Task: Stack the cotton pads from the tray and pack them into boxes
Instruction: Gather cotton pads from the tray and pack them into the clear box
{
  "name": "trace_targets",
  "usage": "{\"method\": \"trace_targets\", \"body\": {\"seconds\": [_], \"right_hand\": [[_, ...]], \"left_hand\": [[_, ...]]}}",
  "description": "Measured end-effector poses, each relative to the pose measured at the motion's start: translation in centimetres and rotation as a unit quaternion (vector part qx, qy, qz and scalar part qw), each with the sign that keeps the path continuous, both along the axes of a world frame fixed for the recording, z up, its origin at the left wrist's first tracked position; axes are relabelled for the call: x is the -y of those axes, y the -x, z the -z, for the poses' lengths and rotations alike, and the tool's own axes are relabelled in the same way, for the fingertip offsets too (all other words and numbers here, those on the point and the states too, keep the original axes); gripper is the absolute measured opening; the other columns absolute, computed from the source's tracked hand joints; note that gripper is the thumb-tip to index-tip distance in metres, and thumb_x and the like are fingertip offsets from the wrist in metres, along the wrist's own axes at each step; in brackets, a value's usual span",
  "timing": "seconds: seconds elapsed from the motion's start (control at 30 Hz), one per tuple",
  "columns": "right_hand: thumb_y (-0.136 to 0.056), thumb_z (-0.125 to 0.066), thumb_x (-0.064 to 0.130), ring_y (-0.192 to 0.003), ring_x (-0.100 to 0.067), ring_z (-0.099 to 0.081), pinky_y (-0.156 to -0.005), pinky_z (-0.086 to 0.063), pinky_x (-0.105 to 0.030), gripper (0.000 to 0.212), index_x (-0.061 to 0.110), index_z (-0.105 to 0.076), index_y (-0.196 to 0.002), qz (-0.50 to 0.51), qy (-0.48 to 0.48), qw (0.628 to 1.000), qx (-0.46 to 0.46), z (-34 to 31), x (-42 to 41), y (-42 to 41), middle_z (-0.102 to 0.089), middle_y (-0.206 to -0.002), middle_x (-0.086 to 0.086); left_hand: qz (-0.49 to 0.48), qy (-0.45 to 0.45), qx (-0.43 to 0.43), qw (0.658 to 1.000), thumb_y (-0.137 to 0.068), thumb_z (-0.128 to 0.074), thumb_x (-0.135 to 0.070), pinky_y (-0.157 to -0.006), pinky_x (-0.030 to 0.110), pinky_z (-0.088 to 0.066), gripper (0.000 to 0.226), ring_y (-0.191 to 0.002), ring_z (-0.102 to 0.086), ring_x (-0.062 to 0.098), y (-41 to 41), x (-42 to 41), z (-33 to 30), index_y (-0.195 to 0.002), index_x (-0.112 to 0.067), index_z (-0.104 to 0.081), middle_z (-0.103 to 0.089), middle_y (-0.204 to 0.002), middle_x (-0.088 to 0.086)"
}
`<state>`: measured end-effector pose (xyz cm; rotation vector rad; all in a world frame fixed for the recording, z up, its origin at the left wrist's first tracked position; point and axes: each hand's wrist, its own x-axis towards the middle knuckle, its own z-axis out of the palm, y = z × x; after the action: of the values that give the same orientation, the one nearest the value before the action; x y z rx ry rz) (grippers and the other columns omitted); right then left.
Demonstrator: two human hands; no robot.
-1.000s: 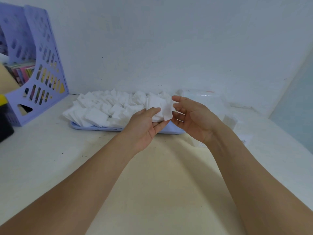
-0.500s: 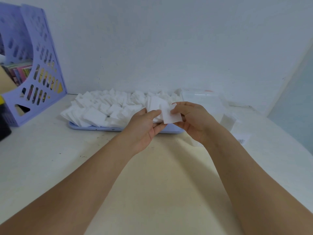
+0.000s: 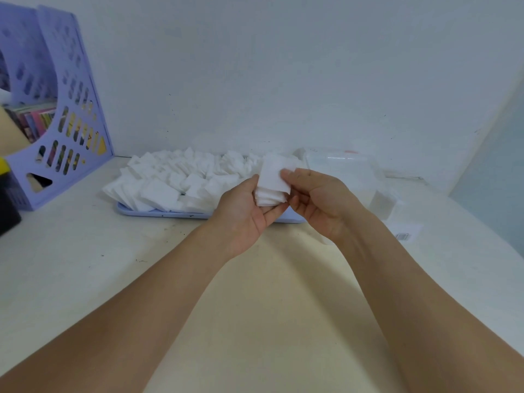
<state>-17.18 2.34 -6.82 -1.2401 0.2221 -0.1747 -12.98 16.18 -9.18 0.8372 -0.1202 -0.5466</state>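
A pale blue tray (image 3: 158, 212) lies against the back wall, heaped with several loose white square cotton pads (image 3: 181, 177). In front of its right end my left hand (image 3: 243, 214) cups a small stack of cotton pads (image 3: 270, 191) from below and the left. My right hand (image 3: 320, 202) presses a single pad onto the top of that stack with its thumb and fingers. Both hands grip the stack between them. A clear plastic box (image 3: 340, 171) stands just right of the tray, partly hidden behind my right hand.
A lilac perforated file holder (image 3: 65, 120) with books stands at the far left, a black and yellow object (image 3: 5, 205) in front of it. A white card with a barcode (image 3: 402, 234) lies at the right by the clear packaging. The cream tabletop stretches toward me.
My right hand brought a single pad from beside the stack onto its top and closed on it. My left hand tilted the stack slightly upright.
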Motion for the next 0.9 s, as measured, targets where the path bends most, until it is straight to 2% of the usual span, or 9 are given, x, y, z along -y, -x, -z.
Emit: {"method": "trace_targets", "body": {"seconds": [0.13,0.3,0.4,0.53,0.67,0.73,0.83,0.9], "right_hand": [[-0.085,-0.078,0.01,-0.064,-0.01,-0.056,-0.055,-0.048,-0.015,0.009,0.007,-0.07,-0.088,0.003,0.017,1.0,-0.007,0.18,0.05,-0.05,-0.066,-0.079,-0.004],[-0.084,-0.078,0.004,-0.068,-0.014,-0.063,-0.061,-0.053,-0.017,0.019,-0.002,-0.07,-0.1,0.004,0.039,0.999,0.008,0.11,0.34,0.15,-0.071,-0.086,-0.009],[-0.084,-0.078,0.003,-0.067,-0.013,-0.066,-0.061,-0.054,-0.018,0.014,-0.002,-0.071,-0.095,0.009,0.055,0.998,0.013,0.16,0.32,0.18,-0.072,-0.084,-0.01],[-0.082,-0.079,0.002,-0.078,-0.021,-0.062,-0.064,-0.055,-0.02,0.009,0.002,-0.071,-0.086,0.035,0.093,0.995,0.022,0.33,0.04,0.08,-0.069,-0.088,-0.015],[-0.081,-0.082,0.007,-0.077,-0.017,-0.065,-0.066,-0.054,-0.023,0.029,0.005,-0.069,-0.107,0.064,0.167,0.984,0.02,0.52,0.15,-0.34,-0.068,-0.092,-0.011],[-0.082,-0.081,0.008,-0.077,-0.015,-0.067,-0.066,-0.054,-0.023,0.031,0.009,-0.071,-0.112,0.047,0.22,0.974,0.027,0.5,0.12,-0.31,-0.071,-0.096,-0.012],[-0.081,-0.079,0.002,-0.069,-0.01,-0.065,-0.063,-0.055,-0.022,0.022,0.006,-0.075,-0.102,0.075,0.271,0.957,0.066,0.48,-0.07,-0.13,-0.074,-0.095,-0.015],[-0.08,-0.08,0.002,-0.068,-0.012,-0.067,-0.064,-0.057,-0.025,0.015,0.005,-0.076,-0.095,0.113,0.297,0.944,0.09,0.6,-0.05,-0.2,-0.076,-0.089,-0.012]], "left_hand": [[0.009,0.001,0.002,1.0,-0.103,-0.049,-0.014,-0.099,0.041,-0.056,0.034,-0.115,-0.068,0.031,0.26,-0.01,-0.15,-0.131,0.002,-0.059,-0.069,-0.124,0.02],[0.005,0.009,-0.014,1.0,-0.105,-0.046,-0.015,-0.095,0.042,-0.058,0.033,-0.11,-0.071,0.031,0.06,-0.13,-0.3,-0.133,0.001,-0.056,-0.071,-0.121,0.02],[0.005,0.001,-0.006,1.0,-0.105,-0.046,-0.014,-0.094,0.041,-0.058,0.033,-0.109,-0.071,0.03,0.11,-0.12,-0.29,-0.132,0.002,-0.056,-0.071,-0.12,0.02],[0.005,-0.001,-0.007,1.0,-0.106,-0.045,-0.015,-0.096,0.042,-0.057,0.035,-0.111,-0.07,0.03,-0.05,-0.1,-0.15,-0.136,0.001,-0.053,-0.069,-0.124,0.02],[0.01,0.003,-0.01,1.0,-0.107,-0.043,-0.017,-0.096,0.042,-0.057,0.036,-0.114,-0.068,0.032,-0.21,-0.01,-0.1,-0.137,0.001,-0.051,-0.068,-0.126,0.022],[0.008,-0.007,-0.005,1.0,-0.106,-0.045,-0.015,-0.095,0.042,-0.057,0.035,-0.115,-0.068,0.033,-0.32,-0.02,-0.07,-0.135,0.002,-0.053,-0.068,-0.125,0.022],[0.004,-0.006,-0.013,1.0,-0.105,-0.046,-0.013,-0.093,0.044,-0.058,0.035,-0.114,-0.068,0.034,-0.55,-0.08,-0.01,-0.136,0.004,-0.053,-0.067,-0.125,0.023],[0.002,0.004,-0.022,1.0,-0.104,-0.047,-0.011,-0.095,0.046,-0.057,0.035,-0.114,-0.068,0.034,-0.73,-0.17,0.0,-0.135,0.004,-0.052,-0.067,-0.126,0.024]]}}
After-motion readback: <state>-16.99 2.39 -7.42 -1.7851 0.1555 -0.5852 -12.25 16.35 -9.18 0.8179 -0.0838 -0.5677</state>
